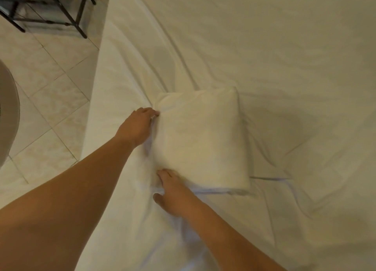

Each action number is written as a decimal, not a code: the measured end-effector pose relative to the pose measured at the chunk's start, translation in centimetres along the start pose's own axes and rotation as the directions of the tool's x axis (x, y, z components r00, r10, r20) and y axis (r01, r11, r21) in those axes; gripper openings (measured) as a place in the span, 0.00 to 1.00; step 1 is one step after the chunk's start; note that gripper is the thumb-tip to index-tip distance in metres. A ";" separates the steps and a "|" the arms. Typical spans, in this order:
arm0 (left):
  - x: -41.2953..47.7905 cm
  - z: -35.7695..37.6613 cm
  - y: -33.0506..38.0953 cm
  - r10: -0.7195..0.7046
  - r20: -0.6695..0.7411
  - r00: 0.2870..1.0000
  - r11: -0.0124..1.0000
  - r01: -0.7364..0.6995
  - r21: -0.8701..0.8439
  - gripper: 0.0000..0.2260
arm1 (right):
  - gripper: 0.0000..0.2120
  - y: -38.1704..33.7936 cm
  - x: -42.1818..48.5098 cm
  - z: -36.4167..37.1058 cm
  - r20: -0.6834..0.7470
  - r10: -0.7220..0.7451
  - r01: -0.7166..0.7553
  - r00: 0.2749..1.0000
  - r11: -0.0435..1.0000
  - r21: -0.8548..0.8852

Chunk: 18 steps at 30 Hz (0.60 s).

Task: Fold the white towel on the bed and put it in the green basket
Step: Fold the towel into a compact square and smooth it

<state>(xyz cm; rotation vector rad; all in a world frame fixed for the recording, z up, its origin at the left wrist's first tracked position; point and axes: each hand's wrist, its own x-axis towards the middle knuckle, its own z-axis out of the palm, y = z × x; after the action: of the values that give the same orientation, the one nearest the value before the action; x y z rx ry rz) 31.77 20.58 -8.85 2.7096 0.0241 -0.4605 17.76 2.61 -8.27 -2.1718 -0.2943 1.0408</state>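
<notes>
The white towel (200, 140) lies folded into a thick square on the white bed sheet (284, 57), near the bed's left side. My left hand (136, 126) is at the towel's left edge, with its fingers tucked under that edge. My right hand (173, 191) is at the towel's near left corner; the fingers are slid beneath it and the thumb is out to the side. Both hands grip the towel's left side. The green basket is not in view.
The sheet is wrinkled around the towel. Left of the bed is a tiled floor (46, 99). A black metal-framed stand (46, 8) is at the top left, and a grey rounded object (7, 112) sits at the left edge.
</notes>
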 end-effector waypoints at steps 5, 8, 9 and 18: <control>-0.2 0.1 0.6 -0.012 -0.041 0.999 0.998 0.010 -0.059 0.15 | 0.21 0.3 0.1 -1.4 -0.163 0.055 -0.017 0.985 0.974 0.227; -0.5 0.3 1.5 -0.079 -0.050 0.996 0.989 0.072 -0.131 0.15 | 0.18 0.9 -0.6 -3.3 -0.296 0.087 0.005 0.951 0.955 0.298; -0.7 0.3 1.8 -0.111 -0.063 0.992 0.980 0.098 -0.175 0.15 | 0.18 1.2 -0.8 -4.1 -0.344 0.087 0.027 0.935 0.949 0.313; -4.1 0.3 4.6 -0.428 -0.170 0.888 0.784 0.271 -0.558 0.22 | 0.18 6.4 -3.9 -13.4 -0.671 0.144 0.041 0.728 0.967 0.252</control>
<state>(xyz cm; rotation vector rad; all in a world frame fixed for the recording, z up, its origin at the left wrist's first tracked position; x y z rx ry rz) 28.19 16.36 -6.07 2.1946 0.6586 -0.1194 24.76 -10.54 -4.45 -2.1658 0.2417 0.2106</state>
